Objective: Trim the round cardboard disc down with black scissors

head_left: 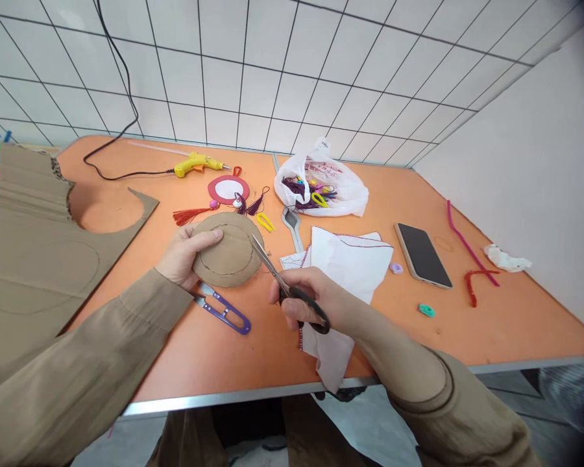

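My left hand [182, 254] grips the left edge of a round cardboard disc [226, 253], thumb on top. A drawn circle runs inside the disc's rim. In my right hand [316, 298] is a pair of scissors [272, 263] with black handles. Their blades point up and left, with the tips at the disc's right edge; whether they touch it I cannot tell. Purple thread snips [224, 314] lie on the table just below the disc. White cloth [348, 256] with dark red stitching lies beneath and beyond my right hand.
A cut cardboard sheet [34, 259] covers the left side. At the back lie a yellow glue gun [194, 165], a red-rimmed round ornament [214, 188], tassels [192, 215] and a white plastic bag [348, 191]. A phone [423, 255] and pipe cleaners [467, 237] lie to the right.
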{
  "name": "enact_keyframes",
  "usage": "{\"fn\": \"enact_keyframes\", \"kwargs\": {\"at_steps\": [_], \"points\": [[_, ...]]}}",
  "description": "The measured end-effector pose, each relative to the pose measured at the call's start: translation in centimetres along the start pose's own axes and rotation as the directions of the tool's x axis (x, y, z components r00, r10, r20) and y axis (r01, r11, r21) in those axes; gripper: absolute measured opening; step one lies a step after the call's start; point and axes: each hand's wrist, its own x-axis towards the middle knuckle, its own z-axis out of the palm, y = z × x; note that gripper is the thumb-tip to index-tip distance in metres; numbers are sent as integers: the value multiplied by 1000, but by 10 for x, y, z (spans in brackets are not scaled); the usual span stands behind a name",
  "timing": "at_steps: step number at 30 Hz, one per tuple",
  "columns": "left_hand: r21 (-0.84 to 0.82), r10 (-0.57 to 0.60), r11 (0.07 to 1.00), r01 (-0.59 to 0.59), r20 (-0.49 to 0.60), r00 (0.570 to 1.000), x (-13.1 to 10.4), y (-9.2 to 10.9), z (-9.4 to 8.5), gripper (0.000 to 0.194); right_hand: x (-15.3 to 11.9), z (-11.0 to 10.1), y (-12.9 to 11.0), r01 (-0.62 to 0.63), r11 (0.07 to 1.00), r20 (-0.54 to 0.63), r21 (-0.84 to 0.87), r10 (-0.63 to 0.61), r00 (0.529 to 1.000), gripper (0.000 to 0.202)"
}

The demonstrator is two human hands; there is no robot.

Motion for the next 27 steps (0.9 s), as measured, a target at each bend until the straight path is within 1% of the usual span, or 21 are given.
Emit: {"fn": "enact_keyframes", "kwargs": {"at_steps": [2, 4, 6, 13, 19, 24, 27], "points": [[3, 6, 1000, -6, -5, 1000, 0, 1, 0, 14, 0, -2, 3, 50, 999, 44, 16, -50, 998, 47], [5, 10, 1000, -10, -5, 1000, 1, 3, 0, 14, 1, -4, 6, 88, 996, 54, 26, -89, 995, 49], [0, 13, 1000, -13, -2, 1000, 1, 4, 0, 13, 1, -4, 8, 102, 994, 57, 25, -103, 993, 49], [1, 7, 1000, -8, 55, 998, 1, 4, -1, 17, 2, -5, 7, 105, 994, 46, 29, -106, 993, 50], [6, -3, 1000, 2, 51, 999, 1, 1, -2, 18, 3, -3, 7, 125, 992, 20, 30, -125, 992, 49], [29, -36, 999, 35, 26, 999, 3, -3, -1, 21, 3, -2, 5, 104, 994, -3, 27, -104, 995, 41], [9, -35, 999, 35, 36, 999, 3, -3, 0, 19, 2, -1, 3, 95, 995, -12, 10, -94, 995, 35]]}}
